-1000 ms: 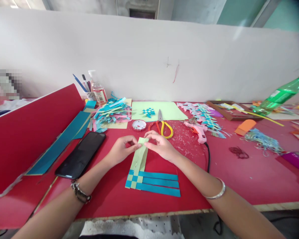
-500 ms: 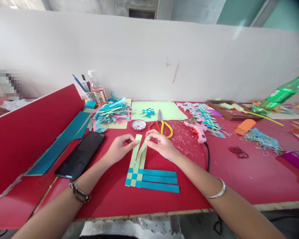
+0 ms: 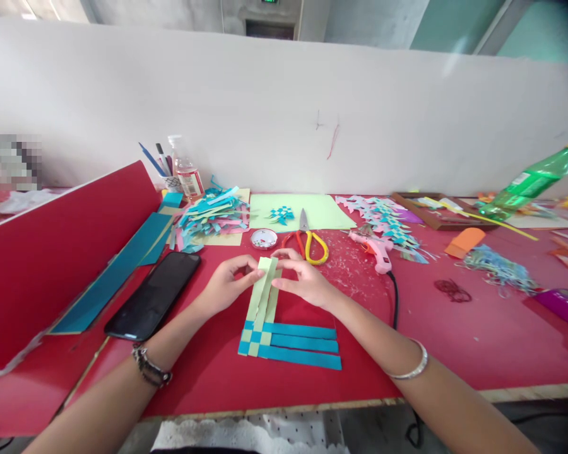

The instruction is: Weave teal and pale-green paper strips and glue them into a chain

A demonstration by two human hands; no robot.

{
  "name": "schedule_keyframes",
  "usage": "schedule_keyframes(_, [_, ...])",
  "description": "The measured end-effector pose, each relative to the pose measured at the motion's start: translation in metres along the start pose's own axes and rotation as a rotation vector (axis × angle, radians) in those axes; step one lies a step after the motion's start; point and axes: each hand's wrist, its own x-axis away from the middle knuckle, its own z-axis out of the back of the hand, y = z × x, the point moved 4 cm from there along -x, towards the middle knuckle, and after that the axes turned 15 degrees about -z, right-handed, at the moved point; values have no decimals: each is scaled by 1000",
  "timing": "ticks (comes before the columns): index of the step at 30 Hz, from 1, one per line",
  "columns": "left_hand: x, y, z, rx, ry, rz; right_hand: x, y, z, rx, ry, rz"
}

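Observation:
A woven paper piece point(image 3: 254, 337) lies on the red tabletop, checkered blue and pale green at its lower left corner. Three blue strips point(image 3: 305, 345) reach from it to the right, and pale green strips point(image 3: 265, 293) point away from me, overlapping at their far ends. My left hand point(image 3: 231, 285) pinches the far end of the leftmost green strip between thumb and fingers. On the other side, my right hand point(image 3: 305, 280) has its thumb and fingers apart at the right edge of the green strips, its fingertips close against them.
A black phone point(image 3: 154, 295) lies left of my left hand. Beyond the hands are scissors point(image 3: 307, 236), a small round dish point(image 3: 264, 238) and a pile of paper strips point(image 3: 213, 217). A pink glue gun point(image 3: 376, 249) with a black cord rests to the right, a green bottle point(image 3: 532, 183) farther off.
The middle green strip has swung left, over toward the leftmost strip. My right hand has loosened its pinch, its thumb dropping slightly; my left hand stays in place.

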Motion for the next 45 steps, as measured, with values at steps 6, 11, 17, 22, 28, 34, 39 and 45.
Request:
schedule_keyframes(6, [0,1,2,-14,33,6,4,-6,-3,66,-10,65])
schedule_keyframes(11, [1,-1,-2,18,-40,50,2,-4,-1,55,48,43])
schedule_keyframes(17, [5,-3,-14,45,-235,102,-1,0,7,6,237,4])
schedule_keyframes(22, [6,-7,-15,14,-257,131,1,-2,14,-55,368,12])
schedule_keyframes(28, [7,-20,-10,66,-214,207,1,-1,21,-67,454,-26])
schedule_keyframes(34, [5,-22,-4,137,-145,217,-2,6,29,-119,529,-17])
schedule_keyframes(39, [4,-16,0,183,-126,213,-2,8,33,-117,564,-30])
schedule_keyframes(45, [2,-17,10,239,-5,238,-1,7,32,-145,546,-22])
